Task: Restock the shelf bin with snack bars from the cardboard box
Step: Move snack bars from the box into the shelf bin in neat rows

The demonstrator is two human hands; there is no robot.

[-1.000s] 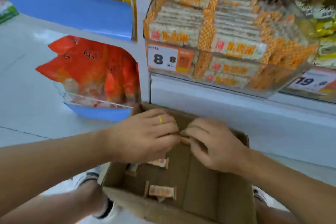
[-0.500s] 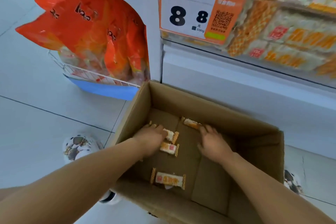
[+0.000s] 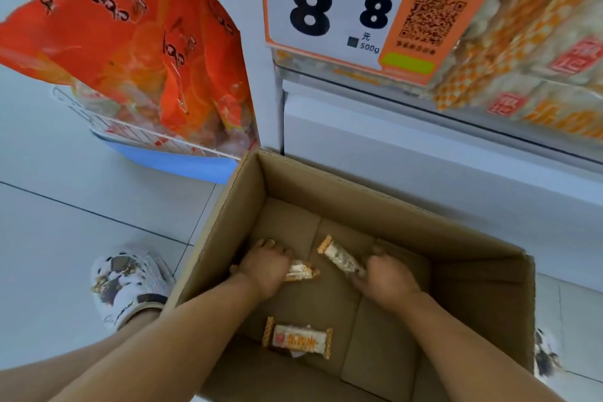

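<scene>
The open brown cardboard box (image 3: 456, 240) stands on the pale tiled floor (image 3: 65, 222), directly below the white shelf unit (image 3: 408, 153). Both of the person's hands are inside it, at the bottom.

The left hand (image 3: 266, 266) has its fingers curled over one white-and-orange wrapped snack bar (image 3: 301, 272); the bar's right end protrudes from under the hand. The right hand (image 3: 388, 277) grips the lower end of a second wrapped snack bar (image 3: 337, 254), which lies tilted, its orange checked end pointing up and left. The two held bars are near each other but apart.

A third snack bar (image 3: 298, 341) lies flat and untouched on the box bottom, nearer the person, between the forearms.

Above, the clear shelf bin (image 3: 522, 75) holds stacked bars in the same wrapping. A price label reading 8 8 (image 3: 339, 10) is fixed to its front. Red-orange snack bags (image 3: 130, 42) stand in a wire-fronted blue tray (image 3: 173, 163) to the left. A patterned white shoe (image 3: 130, 281) rests beside the box.
</scene>
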